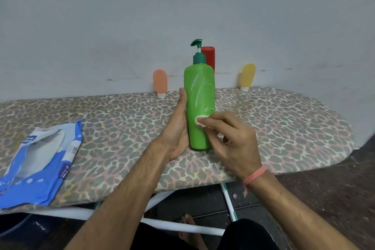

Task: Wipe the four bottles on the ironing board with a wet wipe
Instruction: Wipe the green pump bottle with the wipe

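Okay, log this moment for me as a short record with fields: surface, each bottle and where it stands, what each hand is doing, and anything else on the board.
surface: ironing board with leopard-print cover
green pump bottle: upright, near the middle, smeared with white streaks
red bottle: behind the green one, by the wall
orange bottle: cap down, by the wall, to the left
yellow bottle: cap down, by the wall, to the right
left hand: steadies the green bottle's side
right hand: presses a wet wipe on the bottle's front
extra: blue wipes pack, at the board's left end
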